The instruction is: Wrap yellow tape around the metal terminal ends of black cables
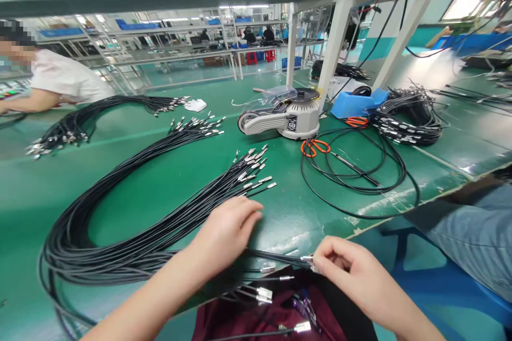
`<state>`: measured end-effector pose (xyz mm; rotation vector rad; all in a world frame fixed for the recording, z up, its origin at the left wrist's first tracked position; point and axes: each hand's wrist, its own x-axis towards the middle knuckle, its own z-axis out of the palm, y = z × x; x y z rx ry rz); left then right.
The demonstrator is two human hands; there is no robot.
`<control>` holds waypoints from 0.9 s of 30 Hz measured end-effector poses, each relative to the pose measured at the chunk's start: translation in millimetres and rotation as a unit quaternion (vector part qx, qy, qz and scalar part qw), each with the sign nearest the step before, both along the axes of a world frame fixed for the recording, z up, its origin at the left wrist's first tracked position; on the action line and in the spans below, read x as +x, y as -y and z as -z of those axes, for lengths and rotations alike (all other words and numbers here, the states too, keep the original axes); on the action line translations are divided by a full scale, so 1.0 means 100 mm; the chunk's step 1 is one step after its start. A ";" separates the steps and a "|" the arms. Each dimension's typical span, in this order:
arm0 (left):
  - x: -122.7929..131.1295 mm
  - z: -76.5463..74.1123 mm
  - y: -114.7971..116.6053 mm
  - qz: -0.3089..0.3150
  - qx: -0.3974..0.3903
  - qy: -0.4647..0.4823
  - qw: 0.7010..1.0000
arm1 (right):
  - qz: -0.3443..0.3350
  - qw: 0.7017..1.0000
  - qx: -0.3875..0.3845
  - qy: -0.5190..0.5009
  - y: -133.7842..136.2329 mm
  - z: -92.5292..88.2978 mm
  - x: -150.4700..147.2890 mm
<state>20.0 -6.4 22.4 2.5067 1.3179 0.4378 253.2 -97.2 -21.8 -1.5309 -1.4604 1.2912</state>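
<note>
Many black cables (pixel 68 234) bend in a U across the green counter (pixel 148 197). At its near edge, the right hand (pixel 360 274) has its grip pinched on metal-tipped cable ends (pixel 307 259); whether the left hand (pixel 230 226), over the cables, grasps any, I cannot tell.

Assembly workshop, green workbench (pixel 132 202), cable bundles (pixel 188 216)

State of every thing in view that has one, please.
Right hand: closed on cable ends
Left hand: fingers bent, grip unclear
Long cable bundle: curved in a U on the green table
Coiled cables: looped in a ring
Grey-white machine: standing upright; on or off, cannot tell
Nearer orange loops: lying on the table
Slim dark tool: lying flat
</note>
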 end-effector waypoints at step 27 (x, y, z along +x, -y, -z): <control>0.18 0.07 -0.23 -0.084 -0.049 0.164 0.982 | 0.126 0.981 0.076 -0.128 -1.05 -0.19 -0.47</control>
